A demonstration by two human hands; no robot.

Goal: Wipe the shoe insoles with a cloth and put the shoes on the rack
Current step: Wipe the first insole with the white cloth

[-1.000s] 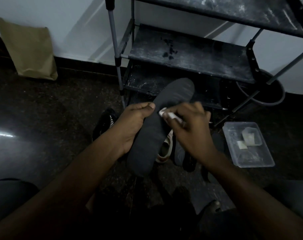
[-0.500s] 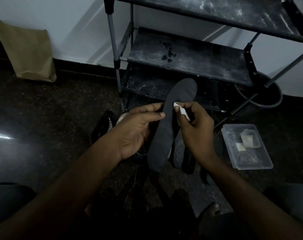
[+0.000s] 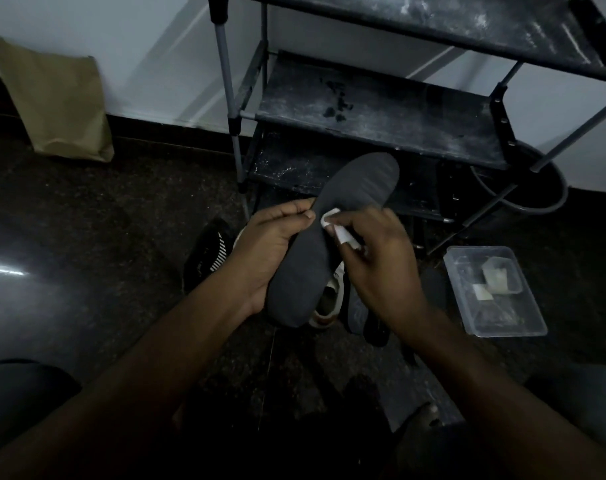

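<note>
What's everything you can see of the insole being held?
The insole is dark grey, one flat foot-shaped piece, seemingly foam or fabric-faced, with faint ridges across the wide toe end. It is out of any shoe, held up tilted, toe end towards the rack, heel end nearer the person. The left hand holds its left edge, thumb on top; the right hand presses a small white cloth on its middle. Light is too dim to judge dirt.

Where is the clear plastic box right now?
In the head view, the clear plastic box stands on the floor at the right side, just to the right of the right hand and in front of the rack.
</note>
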